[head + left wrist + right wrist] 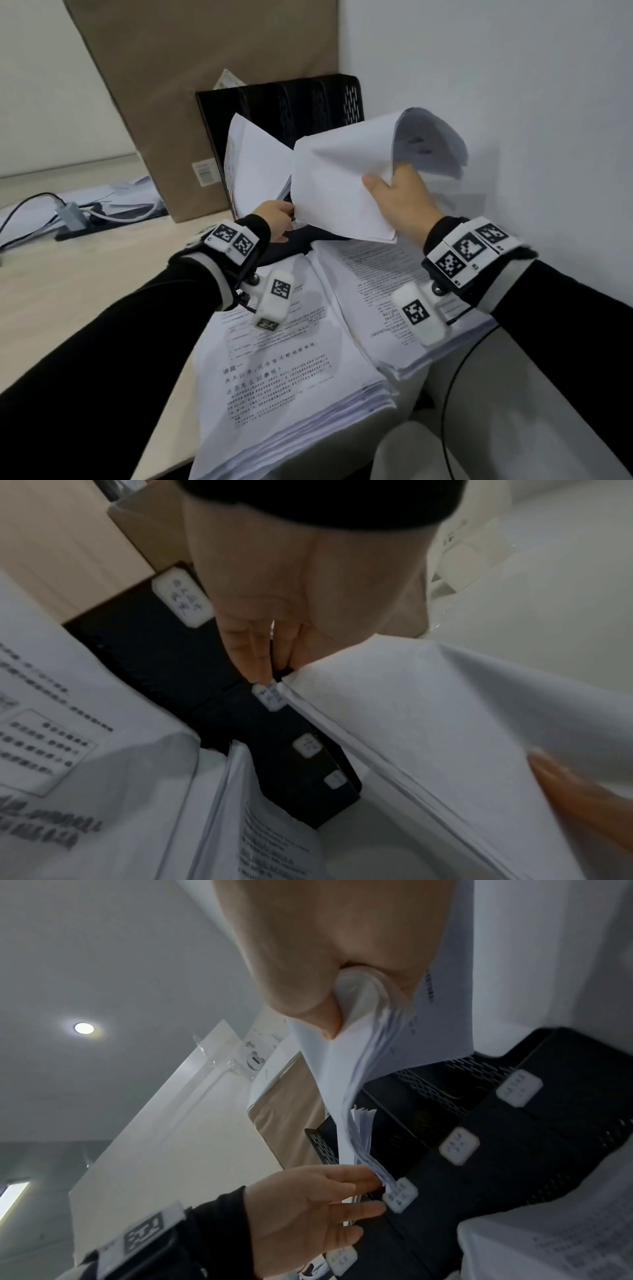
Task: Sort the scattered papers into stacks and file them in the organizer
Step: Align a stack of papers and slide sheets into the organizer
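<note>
One bent white paper sheaf (342,181) gripped in my R hand (400,198); L hand (274,219), fingers straight, touches its corner at black organizer (308,102). Printed stacks (294,342) below, cardboard box (191,85) behind.

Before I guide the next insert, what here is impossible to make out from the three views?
- Slot label writing: blurred in both wrist views.
- Which organizer slot the held sheaf is entering: hidden by the paper in the head view.
- Right hand fingers: behind the sheaf.
- Left hand contact with the organizer: unclear.
- Stacks: cut off below.
</note>
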Tool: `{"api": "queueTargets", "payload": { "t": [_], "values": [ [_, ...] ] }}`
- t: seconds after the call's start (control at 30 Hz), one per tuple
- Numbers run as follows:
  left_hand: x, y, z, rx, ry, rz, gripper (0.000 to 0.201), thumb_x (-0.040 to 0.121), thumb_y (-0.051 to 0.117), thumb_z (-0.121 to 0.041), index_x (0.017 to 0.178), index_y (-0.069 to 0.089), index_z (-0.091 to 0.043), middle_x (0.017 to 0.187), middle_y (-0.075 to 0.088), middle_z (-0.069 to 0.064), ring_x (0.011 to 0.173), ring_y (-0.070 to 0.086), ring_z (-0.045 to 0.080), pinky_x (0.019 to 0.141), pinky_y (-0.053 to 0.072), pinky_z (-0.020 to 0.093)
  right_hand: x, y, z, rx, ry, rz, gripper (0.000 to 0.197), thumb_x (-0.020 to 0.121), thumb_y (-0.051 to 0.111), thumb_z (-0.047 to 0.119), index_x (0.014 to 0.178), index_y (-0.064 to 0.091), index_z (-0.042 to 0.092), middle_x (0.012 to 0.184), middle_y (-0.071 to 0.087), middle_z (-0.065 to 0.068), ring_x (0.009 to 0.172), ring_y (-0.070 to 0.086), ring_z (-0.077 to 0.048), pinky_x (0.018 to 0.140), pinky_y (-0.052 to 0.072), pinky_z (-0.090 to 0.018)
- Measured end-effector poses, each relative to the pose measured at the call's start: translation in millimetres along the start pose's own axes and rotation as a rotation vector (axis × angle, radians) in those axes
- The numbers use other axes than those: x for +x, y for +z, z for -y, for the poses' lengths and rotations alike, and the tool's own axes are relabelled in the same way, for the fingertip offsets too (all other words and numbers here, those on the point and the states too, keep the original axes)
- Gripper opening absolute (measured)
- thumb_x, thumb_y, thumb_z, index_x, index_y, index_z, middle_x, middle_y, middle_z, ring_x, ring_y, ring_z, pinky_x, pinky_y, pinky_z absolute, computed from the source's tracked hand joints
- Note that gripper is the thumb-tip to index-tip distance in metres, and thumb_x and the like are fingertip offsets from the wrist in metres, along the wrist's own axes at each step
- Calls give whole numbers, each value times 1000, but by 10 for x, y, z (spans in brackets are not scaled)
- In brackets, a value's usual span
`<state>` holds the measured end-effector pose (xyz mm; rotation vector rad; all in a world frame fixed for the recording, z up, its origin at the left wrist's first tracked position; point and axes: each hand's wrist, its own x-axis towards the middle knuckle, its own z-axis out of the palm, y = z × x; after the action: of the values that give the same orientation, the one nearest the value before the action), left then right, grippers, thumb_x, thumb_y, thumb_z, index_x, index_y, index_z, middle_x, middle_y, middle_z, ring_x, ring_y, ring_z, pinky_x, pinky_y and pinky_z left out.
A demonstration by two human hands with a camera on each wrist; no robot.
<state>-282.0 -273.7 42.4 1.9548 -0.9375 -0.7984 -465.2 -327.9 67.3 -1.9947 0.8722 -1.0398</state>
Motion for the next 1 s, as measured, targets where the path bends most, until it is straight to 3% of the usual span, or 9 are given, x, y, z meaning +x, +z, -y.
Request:
{"api": "queueTargets", "payload": {
  "t": [0.17,0.2,0.27,0.33,0.57,0.67,0.73,0.87,1.0],
  "values": [
    [175,62,-68,-112,-52,-28,60,94,35,9,147,27,-18,146,39,12,122,52,33,91,48,38,156,-26,-10,-39,-34,51,31,100,42,14,125,57,6,112,62,-1,105,57,-15,89,42,-22],
    [194,46,-71,-156,-61,-49,61,96,31,8,149,21,-20,148,35,12,117,55,34,88,49,37,182,-22,-3,-41,-48,55,31,100,42,13,126,56,6,116,63,-2,107,57,-15,91,43,-22],
    [219,-21,-63,-180,-31,-82,67,95,27,10,151,12,-24,151,31,12,85,64,25,64,55,27,233,-4,16,-36,-84,53,33,99,41,13,128,55,5,123,62,-5,112,57,-17,96,43,-24],
    [242,-121,-45,-184,30,-115,72,92,27,14,151,12,-25,153,28,10,67,58,15,49,53,23,293,39,40,-49,-123,48,33,99,41,12,128,55,5,124,62,-6,114,56,-19,97,42,-24],
    [189,-448,-63,-256,117,-150,67,96,36,5,152,9,-21,159,14,4,86,61,14,65,52,27,604,419,134,-170,-182,58,34,99,39,10,128,54,1,126,60,-14,116,55,-27,85,36,-16],
    [188,-538,-101,-237,144,-144,67,97,42,-2,152,8,-20,158,17,6,118,54,24,82,51,33,737,621,170,-259,-187,60,37,98,38,11,133,51,6,125,61,-16,114,56,-32,94,43,-29],
    [202,-582,-133,-218,170,-156,66,96,46,-9,151,10,-21,157,19,7,128,47,26,91,48,34,814,733,177,-325,-183,85,40,98,37,12,136,48,12,121,62,-17,109,58,-36,93,47,-40],
    [279,-631,-211,-93,231,-176,73,90,57,-38,150,18,-23,156,24,6,139,35,23,110,36,39,897,902,172,-500,-165,176,49,96,39,9,142,39,24,120,62,-15,106,59,-36,86,49,-39],
    [324,-676,-405,-72,312,-138,95,65,64,-69,144,35,-24,144,44,-2,132,43,15,109,38,35,937,1055,153,-573,-191,184,53,96,38,10,145,32,29,111,66,-15,97,63,-35,80,51,-41]
  ]
}}
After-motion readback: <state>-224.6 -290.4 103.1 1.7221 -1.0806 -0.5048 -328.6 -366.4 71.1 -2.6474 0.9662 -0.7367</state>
